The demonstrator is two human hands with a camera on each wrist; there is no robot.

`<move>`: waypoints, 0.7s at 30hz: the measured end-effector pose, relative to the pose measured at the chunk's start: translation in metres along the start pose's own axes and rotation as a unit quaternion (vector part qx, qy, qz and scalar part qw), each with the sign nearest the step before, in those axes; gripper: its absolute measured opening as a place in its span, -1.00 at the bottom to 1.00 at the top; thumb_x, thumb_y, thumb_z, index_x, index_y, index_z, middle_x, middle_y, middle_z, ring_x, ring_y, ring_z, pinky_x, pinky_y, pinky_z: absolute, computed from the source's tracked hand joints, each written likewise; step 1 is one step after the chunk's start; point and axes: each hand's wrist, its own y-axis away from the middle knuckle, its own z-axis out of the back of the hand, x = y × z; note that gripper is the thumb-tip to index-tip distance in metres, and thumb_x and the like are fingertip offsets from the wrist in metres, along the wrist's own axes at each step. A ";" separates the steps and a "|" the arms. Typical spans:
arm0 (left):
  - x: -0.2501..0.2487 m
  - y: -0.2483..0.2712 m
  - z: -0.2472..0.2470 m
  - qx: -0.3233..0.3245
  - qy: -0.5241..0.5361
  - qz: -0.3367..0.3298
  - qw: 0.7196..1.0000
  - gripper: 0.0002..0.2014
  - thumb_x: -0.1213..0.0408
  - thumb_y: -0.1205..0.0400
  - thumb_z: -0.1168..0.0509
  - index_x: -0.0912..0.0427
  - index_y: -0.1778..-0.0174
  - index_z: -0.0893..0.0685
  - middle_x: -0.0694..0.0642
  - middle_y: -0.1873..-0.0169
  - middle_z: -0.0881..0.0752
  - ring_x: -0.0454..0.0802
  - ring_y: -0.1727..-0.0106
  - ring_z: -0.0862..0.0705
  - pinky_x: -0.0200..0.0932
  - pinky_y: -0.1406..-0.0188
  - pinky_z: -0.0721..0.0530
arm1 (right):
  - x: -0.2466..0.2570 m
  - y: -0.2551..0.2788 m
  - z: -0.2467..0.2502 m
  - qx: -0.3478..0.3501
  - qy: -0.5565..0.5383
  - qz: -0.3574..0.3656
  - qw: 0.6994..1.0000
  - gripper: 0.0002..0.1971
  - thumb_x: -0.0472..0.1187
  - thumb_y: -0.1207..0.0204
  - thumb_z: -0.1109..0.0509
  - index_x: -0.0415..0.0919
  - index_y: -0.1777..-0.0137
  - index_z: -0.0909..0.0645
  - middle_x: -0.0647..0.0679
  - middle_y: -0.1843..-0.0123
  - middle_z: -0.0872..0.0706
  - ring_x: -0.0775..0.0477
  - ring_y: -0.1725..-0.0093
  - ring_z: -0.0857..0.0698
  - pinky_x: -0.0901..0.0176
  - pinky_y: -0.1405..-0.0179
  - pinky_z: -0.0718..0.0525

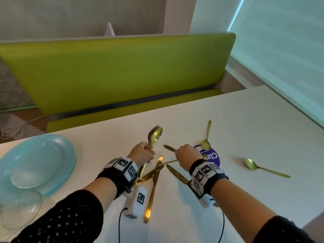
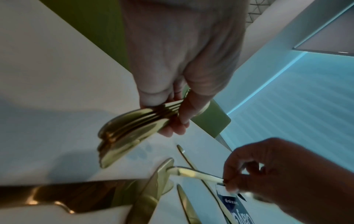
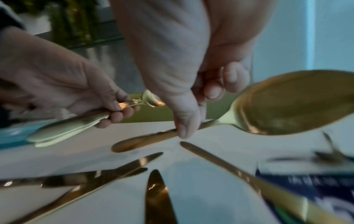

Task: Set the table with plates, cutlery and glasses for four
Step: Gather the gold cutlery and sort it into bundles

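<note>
My left hand [image 1: 142, 153] grips a bundle of gold forks and a spoon [image 1: 155, 135] by the handles, heads pointing up and away; the left wrist view shows the handles [image 2: 132, 131] fanned out below the fingers. My right hand [image 1: 185, 156] pinches the thin handle of a gold spoon [image 3: 296, 103], held just above the table, its handle end [image 1: 167, 161] pointing left. Several gold knives [image 1: 152, 190] lie crossed on the white table [image 1: 245, 123] under and between my wrists. A stack of pale blue plates [image 1: 35, 163] sits at the left.
Two more gold spoons lie on the table, a small one [image 1: 207, 135] and another [image 1: 263, 168] at the right. A round purple sticker [image 1: 213, 157] shows beside my right hand. Clear glassware [image 1: 21, 209] stands at the near left. A green bench [image 1: 114, 72] runs along the far side.
</note>
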 end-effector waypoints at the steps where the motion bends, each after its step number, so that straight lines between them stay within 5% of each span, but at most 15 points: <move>1: -0.001 0.001 0.000 0.010 -0.006 0.001 1.000 -0.70 0.57 -0.60 -0.18 0.25 -0.22 -0.50 0.05 0.17 -0.63 -0.02 0.09 -0.64 -0.28 0.22 -0.63 | 0.001 0.002 0.006 -0.015 0.023 0.041 0.999 -0.74 -0.30 -0.66 -0.16 -0.26 -0.26 -0.59 -0.16 -0.17 -0.66 -0.11 -0.20 -0.60 0.06 -0.09 -0.66; 6: -0.002 0.008 -0.007 0.091 -0.022 -0.006 0.996 -0.73 0.56 -0.41 -0.30 0.27 -0.01 -0.56 0.21 0.21 -0.66 0.07 0.18 -0.60 0.04 -0.05 -0.63 | 0.012 0.007 0.029 -0.032 0.089 0.180 0.979 -0.73 -0.31 -0.66 -0.12 -0.25 -0.21 -0.62 -0.14 -0.18 -0.65 -0.11 -0.27 -0.50 0.06 0.00 -0.61; 10: -0.006 0.019 -0.013 0.147 -0.032 -0.023 0.988 -0.82 0.52 -0.20 -0.31 0.19 0.36 -0.56 0.11 0.44 -0.58 0.00 0.31 -0.49 -0.11 0.20 -0.45 | 0.022 0.006 0.038 -0.036 0.112 0.217 0.969 -0.74 -0.30 -0.65 -0.15 -0.26 -0.19 -0.64 -0.12 -0.15 -0.66 -0.11 -0.25 -0.49 0.08 -0.03 -0.62; 15: -0.004 0.018 -0.020 0.156 -0.017 -0.041 0.987 -0.74 0.66 -0.37 -0.31 0.23 0.18 -0.55 0.22 0.22 -0.62 0.03 0.12 -0.55 -0.16 0.08 -0.48 | 0.028 0.007 0.041 -0.036 0.123 0.253 0.959 -0.75 -0.21 -0.65 -0.23 -0.22 -0.24 -0.63 -0.10 -0.15 -0.64 -0.10 -0.24 -0.47 0.12 -0.11 -0.62; 21: -0.005 0.017 -0.026 0.161 0.007 -0.050 0.986 -0.70 0.73 -0.38 -0.24 0.31 0.07 -0.54 0.13 0.31 -0.66 -0.06 0.22 -0.62 -0.25 0.19 -0.52 | 0.022 0.006 0.040 -0.031 0.120 0.263 0.957 -0.75 -0.19 -0.64 -0.24 -0.23 -0.21 -0.64 -0.10 -0.13 -0.64 -0.10 -0.23 -0.46 0.09 -0.13 -0.60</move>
